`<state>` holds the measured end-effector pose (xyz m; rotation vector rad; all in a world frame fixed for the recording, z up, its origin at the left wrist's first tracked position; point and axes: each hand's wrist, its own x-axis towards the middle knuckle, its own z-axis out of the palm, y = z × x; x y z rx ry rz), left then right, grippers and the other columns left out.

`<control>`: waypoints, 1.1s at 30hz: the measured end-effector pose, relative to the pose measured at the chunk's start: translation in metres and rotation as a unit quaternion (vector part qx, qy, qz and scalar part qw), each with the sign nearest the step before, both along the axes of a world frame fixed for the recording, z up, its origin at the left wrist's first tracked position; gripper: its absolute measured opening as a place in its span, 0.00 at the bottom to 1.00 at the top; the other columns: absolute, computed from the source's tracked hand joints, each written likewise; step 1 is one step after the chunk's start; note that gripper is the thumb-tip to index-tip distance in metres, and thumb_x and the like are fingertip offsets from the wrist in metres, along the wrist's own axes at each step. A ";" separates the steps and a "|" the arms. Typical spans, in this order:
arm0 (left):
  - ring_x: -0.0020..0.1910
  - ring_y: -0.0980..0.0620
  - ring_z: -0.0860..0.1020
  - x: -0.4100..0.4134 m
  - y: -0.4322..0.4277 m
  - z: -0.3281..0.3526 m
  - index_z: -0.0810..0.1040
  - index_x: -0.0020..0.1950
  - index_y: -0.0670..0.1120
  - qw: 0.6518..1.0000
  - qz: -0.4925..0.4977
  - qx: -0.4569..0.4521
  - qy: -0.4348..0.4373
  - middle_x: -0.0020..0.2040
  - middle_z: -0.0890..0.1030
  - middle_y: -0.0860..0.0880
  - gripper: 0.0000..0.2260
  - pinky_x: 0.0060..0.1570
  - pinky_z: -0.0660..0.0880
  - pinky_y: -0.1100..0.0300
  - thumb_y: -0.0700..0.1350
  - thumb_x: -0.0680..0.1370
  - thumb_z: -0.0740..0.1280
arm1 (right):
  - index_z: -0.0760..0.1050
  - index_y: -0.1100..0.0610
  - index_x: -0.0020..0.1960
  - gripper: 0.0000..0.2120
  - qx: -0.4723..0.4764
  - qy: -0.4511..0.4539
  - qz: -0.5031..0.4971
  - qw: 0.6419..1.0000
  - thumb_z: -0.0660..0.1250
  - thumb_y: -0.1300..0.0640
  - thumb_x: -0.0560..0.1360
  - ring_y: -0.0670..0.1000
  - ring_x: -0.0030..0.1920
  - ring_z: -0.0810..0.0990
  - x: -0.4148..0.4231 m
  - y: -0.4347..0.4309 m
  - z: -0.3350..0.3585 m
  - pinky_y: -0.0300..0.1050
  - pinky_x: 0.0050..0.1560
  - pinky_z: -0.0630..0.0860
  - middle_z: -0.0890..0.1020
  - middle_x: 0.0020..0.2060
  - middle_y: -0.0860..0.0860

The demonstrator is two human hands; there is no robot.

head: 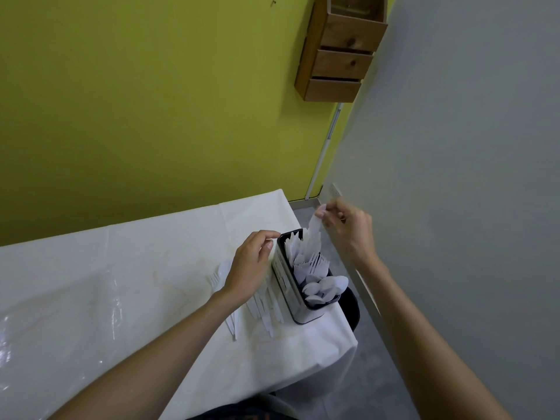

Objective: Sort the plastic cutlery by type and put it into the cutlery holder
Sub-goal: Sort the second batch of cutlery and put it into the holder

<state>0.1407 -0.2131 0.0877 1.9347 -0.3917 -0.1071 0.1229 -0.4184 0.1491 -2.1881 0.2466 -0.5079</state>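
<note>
Knife pinched at its handle tip in your right hand hangs over the cutlery holder's far compartment; it's light, slick, bendy. Left-hand fingers curl empty beside its rim.

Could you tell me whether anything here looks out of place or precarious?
The black cutlery holder stands right at the table's near-right corner, close to the edge. Loose plastic cutlery still lies unsorted beside it. The tablecloth looks faintly stained. Nothing appears spilled or broken.
</note>
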 end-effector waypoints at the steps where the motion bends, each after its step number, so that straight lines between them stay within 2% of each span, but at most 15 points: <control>1: 0.56 0.62 0.75 0.000 -0.002 0.001 0.77 0.60 0.48 1.000 -0.003 0.001 -0.002 0.58 0.78 0.55 0.12 0.52 0.68 0.76 0.39 0.82 0.58 | 0.80 0.58 0.42 0.04 0.014 -0.012 0.002 1.000 0.71 0.59 0.75 0.40 0.33 0.79 0.003 0.000 0.003 0.35 0.38 0.78 0.82 0.34 0.47; 3: 0.56 0.61 0.75 0.001 -0.005 0.001 0.77 0.60 0.48 1.000 -0.006 0.001 -0.005 0.57 0.78 0.55 0.12 0.51 0.68 0.76 0.39 0.82 0.58 | 0.79 0.58 0.43 0.03 0.026 -0.003 0.028 0.999 0.69 0.61 0.76 0.46 0.37 0.82 0.006 0.000 0.005 0.41 0.42 0.81 0.82 0.35 0.44; 6: 0.56 0.62 0.75 0.001 -0.004 -0.001 0.77 0.60 0.49 1.000 -0.008 0.002 -0.005 0.57 0.78 0.55 0.12 0.51 0.68 0.77 0.39 0.82 0.58 | 0.80 0.57 0.45 0.06 -0.046 0.047 0.072 0.995 0.66 0.64 0.78 0.36 0.36 0.78 0.002 -0.003 -0.001 0.29 0.40 0.72 0.80 0.32 0.36; 7: 0.56 0.62 0.75 0.001 -0.003 -0.001 0.77 0.60 0.49 1.000 -0.008 0.004 -0.002 0.57 0.78 0.56 0.12 0.51 0.68 0.76 0.39 0.82 0.58 | 0.80 0.55 0.46 0.06 -0.058 0.059 0.077 0.994 0.66 0.64 0.78 0.34 0.36 0.76 -0.001 -0.003 -0.004 0.29 0.39 0.69 0.80 0.33 0.35; 9: 0.56 0.63 0.75 -0.001 0.000 -0.003 0.77 0.60 0.50 1.000 -0.007 0.006 0.005 0.58 0.78 0.56 0.12 0.51 0.68 0.76 0.39 0.82 0.58 | 0.79 0.54 0.51 0.05 -0.068 0.055 0.074 0.993 0.65 0.61 0.79 0.34 0.41 0.78 -0.005 -0.003 -0.008 0.35 0.43 0.72 0.82 0.40 0.37; 11: 0.56 0.63 0.74 0.000 0.003 -0.005 0.77 0.60 0.50 1.000 -0.004 0.008 0.008 0.58 0.78 0.56 0.12 0.52 0.68 0.75 0.40 0.82 0.57 | 0.76 0.54 0.62 0.11 -0.094 0.014 0.078 0.992 0.63 0.60 0.81 0.40 0.52 0.80 -0.006 0.001 -0.007 0.37 0.53 0.75 0.83 0.54 0.44; 14: 0.57 0.62 0.75 0.000 0.007 -0.008 0.77 0.60 0.51 1.000 0.002 0.009 0.010 0.59 0.78 0.57 0.13 0.54 0.69 0.72 0.40 0.82 0.57 | 0.70 0.58 0.71 0.18 -0.194 -0.048 0.092 0.975 0.59 0.60 0.82 0.49 0.64 0.76 -0.007 0.007 -0.009 0.36 0.66 0.67 0.79 0.64 0.53; 16: 0.58 0.61 0.75 0.000 0.009 -0.009 0.77 0.60 0.51 1.000 0.006 0.010 0.013 0.59 0.78 0.56 0.13 0.55 0.70 0.70 0.40 0.82 0.57 | 0.70 0.60 0.71 0.18 -0.279 -0.047 0.119 0.952 0.57 0.59 0.82 0.52 0.70 0.71 -0.008 0.008 -0.020 0.48 0.74 0.62 0.75 0.68 0.55; 17: 0.58 0.61 0.75 0.000 0.009 -0.010 0.77 0.60 0.51 1.000 0.006 0.009 0.014 0.59 0.78 0.56 0.13 0.55 0.70 0.69 0.40 0.82 0.57 | 0.70 0.62 0.71 0.18 -0.309 -0.040 0.131 0.941 0.56 0.59 0.83 0.53 0.73 0.68 -0.010 0.007 -0.028 0.54 0.75 0.62 0.72 0.70 0.56; 19: 0.59 0.60 0.75 -0.001 0.012 -0.011 0.77 0.60 0.51 1.000 0.006 0.008 0.012 0.59 0.78 0.56 0.13 0.57 0.71 0.67 0.40 0.82 0.57 | 0.68 0.62 0.71 0.19 -0.319 -0.027 0.130 0.938 0.54 0.58 0.83 0.52 0.75 0.63 -0.013 0.008 -0.036 0.58 0.75 0.60 0.67 0.74 0.56; 22: 0.58 0.59 0.75 0.000 0.019 -0.013 0.77 0.60 0.50 1.000 0.024 0.014 0.010 0.59 0.78 0.55 0.12 0.57 0.72 0.65 0.39 0.82 0.58 | 0.67 0.61 0.73 0.20 -0.308 -0.070 0.102 0.943 0.54 0.60 0.83 0.55 0.76 0.60 -0.010 0.019 -0.023 0.55 0.76 0.55 0.67 0.74 0.57; 26: 0.57 0.57 0.76 0.000 0.035 -0.023 0.78 0.60 0.47 0.996 0.082 0.026 0.028 0.59 0.78 0.53 0.12 0.55 0.71 0.67 0.37 0.82 0.59 | 0.78 0.65 0.61 0.16 -0.242 -0.148 0.097 0.954 0.57 0.71 0.78 0.56 0.63 0.76 -0.010 0.059 -0.011 0.41 0.65 0.69 0.78 0.63 0.59; 28: 0.54 0.57 0.76 -0.002 0.045 -0.035 0.77 0.60 0.46 0.990 0.125 0.046 0.040 0.58 0.79 0.50 0.12 0.54 0.71 0.67 0.36 0.81 0.60 | 0.79 0.63 0.58 0.15 -0.195 -0.103 0.122 0.968 0.61 0.73 0.76 0.53 0.56 0.81 -0.018 0.086 -0.020 0.41 0.57 0.77 0.82 0.56 0.57; 30: 0.53 0.55 0.77 -0.008 0.057 -0.049 0.77 0.59 0.44 0.980 0.168 0.072 0.084 0.58 0.79 0.48 0.12 0.52 0.72 0.65 0.34 0.80 0.61 | 0.78 0.62 0.59 0.13 -0.155 0.010 0.155 0.976 0.62 0.69 0.77 0.53 0.52 0.82 -0.028 0.109 -0.042 0.43 0.51 0.77 0.83 0.53 0.56; 33: 0.52 0.50 0.78 -0.019 0.076 -0.073 0.78 0.58 0.43 0.958 0.215 0.102 0.162 0.57 0.80 0.45 0.09 0.50 0.71 0.62 0.37 0.79 0.63 | 0.68 0.61 0.69 0.20 -0.122 0.266 0.188 0.938 0.63 0.59 0.79 0.57 0.64 0.75 -0.040 0.127 -0.098 0.45 0.62 0.70 0.74 0.66 0.58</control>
